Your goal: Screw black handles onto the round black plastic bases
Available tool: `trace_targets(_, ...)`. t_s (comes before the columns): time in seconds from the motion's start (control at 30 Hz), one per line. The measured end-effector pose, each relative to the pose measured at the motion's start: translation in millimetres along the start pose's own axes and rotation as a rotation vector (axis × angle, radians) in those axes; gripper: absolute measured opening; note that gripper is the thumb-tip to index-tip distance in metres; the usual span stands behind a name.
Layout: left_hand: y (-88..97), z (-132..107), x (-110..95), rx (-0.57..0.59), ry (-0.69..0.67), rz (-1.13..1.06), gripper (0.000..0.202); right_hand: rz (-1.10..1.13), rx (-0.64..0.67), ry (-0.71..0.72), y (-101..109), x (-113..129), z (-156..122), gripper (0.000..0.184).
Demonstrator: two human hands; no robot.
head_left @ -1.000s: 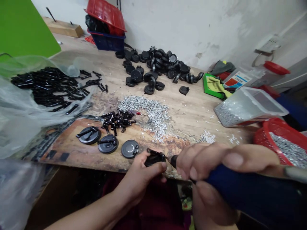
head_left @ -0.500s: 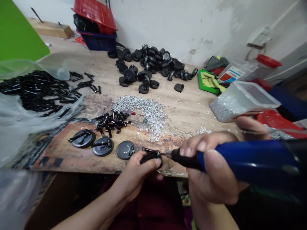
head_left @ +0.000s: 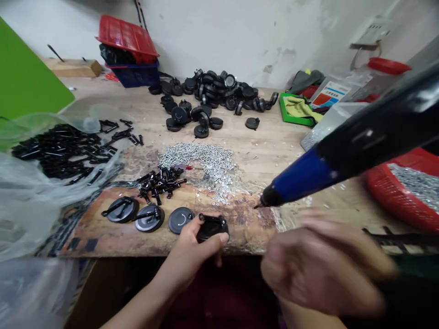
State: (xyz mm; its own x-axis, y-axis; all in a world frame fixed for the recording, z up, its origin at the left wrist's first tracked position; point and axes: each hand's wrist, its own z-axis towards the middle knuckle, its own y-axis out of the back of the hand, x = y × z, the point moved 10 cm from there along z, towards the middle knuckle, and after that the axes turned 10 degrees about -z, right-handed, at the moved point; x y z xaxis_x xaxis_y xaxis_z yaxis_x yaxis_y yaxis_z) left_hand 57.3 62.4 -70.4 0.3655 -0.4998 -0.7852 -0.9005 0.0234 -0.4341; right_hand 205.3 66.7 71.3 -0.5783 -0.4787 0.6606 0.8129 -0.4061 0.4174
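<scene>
My left hand is closed around a round black disc-shaped base near the table's front edge. A short black arm lies across that base. My right hand, smeared by motion, is low at the right, apart from the blue and black electric screwdriver, which slants in from the upper right with its bit pointing down left. Three more round black bases stand left of my left hand: a bare one closest, then two with arms, one in the middle and one at the far left.
Behind lie loose black arms and silver screws with nuts. Farther back is a heap of black bases. A plastic bag of arms is at left, a red basket of small metal parts at right.
My right hand has let go of the electric screwdriver and moved down. The screwdriver has swung up, its bit away from the base. My left hand still grips the base, now tilted differently.
</scene>
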Motion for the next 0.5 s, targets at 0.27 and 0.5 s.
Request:
trace_targets(0.27,-10.1,-7.1,-39.7,-0.026,-0.422,0.655,0.02,-0.128,0.644,0.12,-96.9,-2.2,-26.6,0.016)
trace_targets(0.5,-14.7,-11.9,-49.2,0.004,-0.508,0.694,0.022,-0.133,0.593,0.052,-94.8,-1.3,-25.7,0.011)
